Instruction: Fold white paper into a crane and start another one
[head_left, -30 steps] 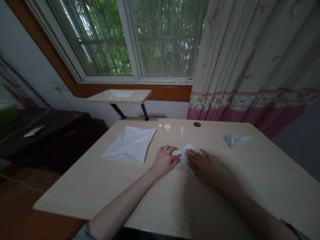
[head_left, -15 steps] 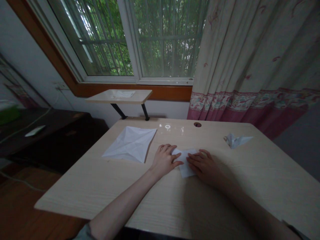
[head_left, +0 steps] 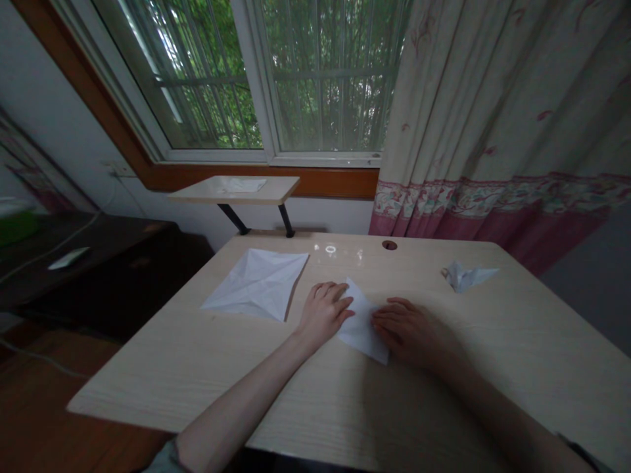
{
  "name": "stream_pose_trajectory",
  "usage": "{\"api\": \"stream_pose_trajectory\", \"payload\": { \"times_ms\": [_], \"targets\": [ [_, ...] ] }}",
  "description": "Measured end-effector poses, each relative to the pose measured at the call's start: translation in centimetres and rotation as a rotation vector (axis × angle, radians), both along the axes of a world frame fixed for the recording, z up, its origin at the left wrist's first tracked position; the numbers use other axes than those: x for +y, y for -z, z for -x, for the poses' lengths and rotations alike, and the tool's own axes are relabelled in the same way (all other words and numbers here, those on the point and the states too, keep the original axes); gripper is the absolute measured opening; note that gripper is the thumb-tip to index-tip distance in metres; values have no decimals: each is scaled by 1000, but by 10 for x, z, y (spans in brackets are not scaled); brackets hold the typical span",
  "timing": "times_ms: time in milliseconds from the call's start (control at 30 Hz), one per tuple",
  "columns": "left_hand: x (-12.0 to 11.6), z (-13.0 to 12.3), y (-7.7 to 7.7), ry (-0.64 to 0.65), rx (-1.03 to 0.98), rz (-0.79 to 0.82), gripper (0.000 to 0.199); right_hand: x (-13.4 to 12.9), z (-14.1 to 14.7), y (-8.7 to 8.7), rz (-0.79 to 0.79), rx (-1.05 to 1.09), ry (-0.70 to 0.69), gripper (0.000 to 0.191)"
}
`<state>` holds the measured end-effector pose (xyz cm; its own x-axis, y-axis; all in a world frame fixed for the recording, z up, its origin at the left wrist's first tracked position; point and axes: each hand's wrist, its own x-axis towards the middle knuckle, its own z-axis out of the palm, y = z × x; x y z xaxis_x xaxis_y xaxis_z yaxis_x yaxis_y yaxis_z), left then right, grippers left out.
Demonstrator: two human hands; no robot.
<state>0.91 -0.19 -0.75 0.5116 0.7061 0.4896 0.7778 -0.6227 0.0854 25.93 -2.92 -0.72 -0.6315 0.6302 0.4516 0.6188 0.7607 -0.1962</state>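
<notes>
A folded sheet of white paper (head_left: 363, 323) lies slanted on the table between my hands, its corners pointing up-left and down-right. My left hand (head_left: 325, 309) rests on its left edge, palm down, fingers spread a little and thumb apart. On the right edge lie the outstretched fingers of my right hand (head_left: 407, 328), palm down; its thumb is partly hidden. Left of my left hand is a larger creased white sheet (head_left: 259, 282), unfolded. A folded paper crane (head_left: 466, 277) sits further right, beyond my right hand.
The pale wooden table (head_left: 276, 407) carries a small raised shelf (head_left: 197, 192) at the back left, with white paper (head_left: 244, 185) on it. A round cable hole (head_left: 389, 245) is near the back edge. A dark cabinet (head_left: 118, 263) stands left; a curtain (head_left: 473, 131) hangs behind.
The folded paper has turned on the table, and more of it shows between my hands. My left hand has shifted slightly left; my right hand stays near the right edge.
</notes>
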Motion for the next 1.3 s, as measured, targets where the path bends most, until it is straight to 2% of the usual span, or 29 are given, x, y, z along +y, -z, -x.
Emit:
{"api": "stream_pose_trajectory", "payload": {
  "times_ms": [133,433,600,800,1033,1300],
  "targets": [
    [0,1,-1,-33,-9,18,21,0,0,1,24,7,-54,25],
    [-1,0,-3,-38,-75,66,14,5,-2,16,143,-92,0,40],
    [-1,-1,-3,-59,-141,87,14,6,-2,17,108,-156,55,42],
    [-1,0,-2,-42,-134,117,14,6,-6,15,124,-199,1,64],
    [-1,0,-2,-12,-129,138,14,8,-6,17,133,-195,11,62],
    [0,0,-2,-10,-148,140,16,10,-8,18,75,-186,24,44]
  ]
}}
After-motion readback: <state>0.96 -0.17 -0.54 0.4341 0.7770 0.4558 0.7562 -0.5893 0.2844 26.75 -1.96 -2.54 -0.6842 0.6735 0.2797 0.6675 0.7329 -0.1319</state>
